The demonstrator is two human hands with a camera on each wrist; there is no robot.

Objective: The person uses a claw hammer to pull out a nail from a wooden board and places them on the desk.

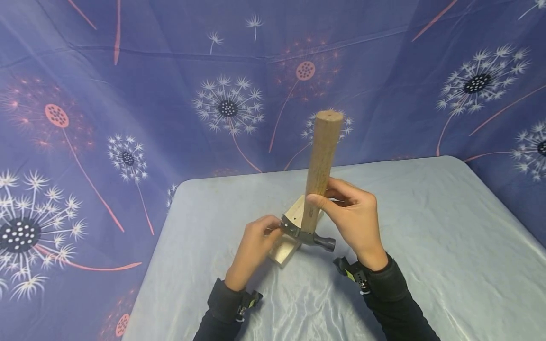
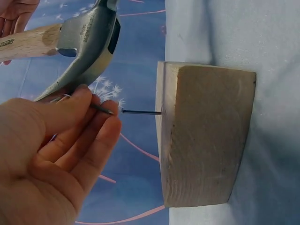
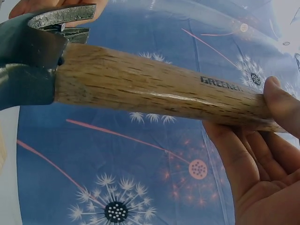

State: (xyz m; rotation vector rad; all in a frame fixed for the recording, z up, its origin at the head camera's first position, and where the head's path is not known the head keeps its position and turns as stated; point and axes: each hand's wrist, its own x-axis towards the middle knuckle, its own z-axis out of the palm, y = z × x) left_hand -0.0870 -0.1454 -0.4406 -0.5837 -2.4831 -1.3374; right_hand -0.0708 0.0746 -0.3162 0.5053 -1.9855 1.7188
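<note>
My right hand [image 1: 358, 220] holds a claw hammer [image 1: 323, 161] by its wooden handle, which points up with the metal head down. In the left wrist view, my left hand [image 2: 61, 145] pinches a nail [image 2: 101, 109] between thumb and fingers, close to the hammer's claw [image 2: 77, 77]. The right wrist view shows a nail head [image 3: 61, 27] in the claw's slot. A second nail [image 2: 140, 112] stands upright in a wooden block [image 2: 211, 136], its point hidden in the wood. The hammer and hands partly cover the block in the head view.
The block rests on a table with a pale, shiny cloth [image 1: 426, 237]. Behind and beside the table hangs a blue curtain [image 1: 170, 118] with dandelion prints. Both wrists carry strapped devices [image 1: 354, 272].
</note>
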